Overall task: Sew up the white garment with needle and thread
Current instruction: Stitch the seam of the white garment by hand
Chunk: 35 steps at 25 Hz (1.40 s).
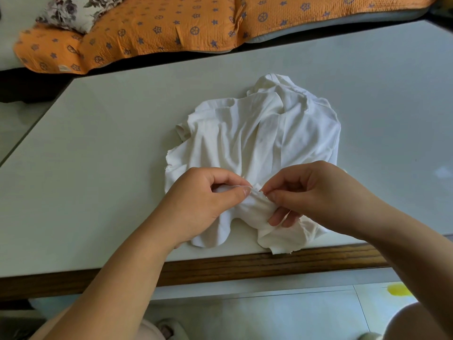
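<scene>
Closest in, both forearms come up from the bottom edge, w/ a knee (421,322) at the right corner and a slipper (169,330) on the floor tiles below.

The garment (264,133) is white and lies crumpled on the table (98,168), near the front edge, its bottom bit just reaching the wooden trim (245,266). The near hem is lifted and bunched up between the hands.

The left hand (203,200) has thumb and fingers clamped on that bunched fold, holding it steady. The right hand (313,192) pinches at the same fold w/ thumb and forefinger right next to the left thumb, and its lower fingers are curled under the cloth. There's a thin pale line (241,185) by the left thumb, prob the thread. Can't make out a needle tbh, too small, though the right pinch looks like that's where it'd be.

Imo this is mid-stitch on the hem, so the job's underway but I can't tell how much seam is done. Next move prob needs the left to keep the fold taut while the right pulls through gently, so nothing puckers or snags.

Further out: an orange patterned quilt (171,28) behind the table, a floral cushion (71,11) top left, and a yellow patch (398,289) on the floor.
</scene>
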{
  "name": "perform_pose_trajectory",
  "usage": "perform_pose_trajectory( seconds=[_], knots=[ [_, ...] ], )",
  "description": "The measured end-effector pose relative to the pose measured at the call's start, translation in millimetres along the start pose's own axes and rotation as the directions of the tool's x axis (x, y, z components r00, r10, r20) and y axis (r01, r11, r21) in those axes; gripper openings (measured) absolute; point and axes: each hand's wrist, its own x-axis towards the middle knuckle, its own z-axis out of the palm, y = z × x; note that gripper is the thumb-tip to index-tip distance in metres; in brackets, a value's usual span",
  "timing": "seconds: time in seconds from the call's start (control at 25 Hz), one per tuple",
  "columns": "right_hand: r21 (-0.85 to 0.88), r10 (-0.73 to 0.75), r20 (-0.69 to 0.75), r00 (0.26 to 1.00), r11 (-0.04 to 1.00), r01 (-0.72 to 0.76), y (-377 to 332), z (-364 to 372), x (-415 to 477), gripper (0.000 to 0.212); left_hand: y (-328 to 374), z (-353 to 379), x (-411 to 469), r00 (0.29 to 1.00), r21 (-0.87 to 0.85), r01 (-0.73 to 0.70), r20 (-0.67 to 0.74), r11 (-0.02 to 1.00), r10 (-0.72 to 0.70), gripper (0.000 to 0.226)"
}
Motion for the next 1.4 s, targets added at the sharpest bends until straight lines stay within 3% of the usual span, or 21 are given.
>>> perform_pose_trajectory(
  seconds=[0.36, 0.48, 0.68, 0.92, 1.16, 1.4],
  knots=[
    [0.08, -0.004, 0.032, 0.999, 0.997, 0.001, 3, 2, 1, 0.012, -1, -2, 1, 0.998, -0.087, 0.046, 0.056, 0.995, -0.041, 0.008],
    [0.192, -0.016, 0.03, 0.999, 0.981, 0.01, 3, 7, 2, 0.013, -1, -1, 2, 0.995, -0.171, 0.077, 0.078, 0.982, -0.065, 0.006],
    [0.244, 0.017, -0.026, 1.0, 0.97, -0.01, 5, 13, 5, 0.016, -3, -2, 3, 0.993, -0.273, 0.102, 0.091, 0.957, -0.079, 0.024],
    [0.315, 0.048, -0.063, 0.997, 0.949, -0.025, 0, 18, 1, 0.01, -5, 2, 6, 0.989, -0.362, 0.147, 0.075, 0.92, -0.128, 0.014],
    [0.266, -0.01, -0.113, 0.993, 0.963, 0.04, -2, 22, -4, 0.019, -3, 8, 6, 0.987, -0.358, 0.15, 0.103, 0.922, -0.12, 0.026],
    [0.146, -0.039, -0.187, 0.982, 0.987, 0.067, 1, 25, -2, 0.009, -4, 11, 5, 0.988, -0.255, 0.141, 0.104, 0.957, -0.118, 0.022]
  ],
)
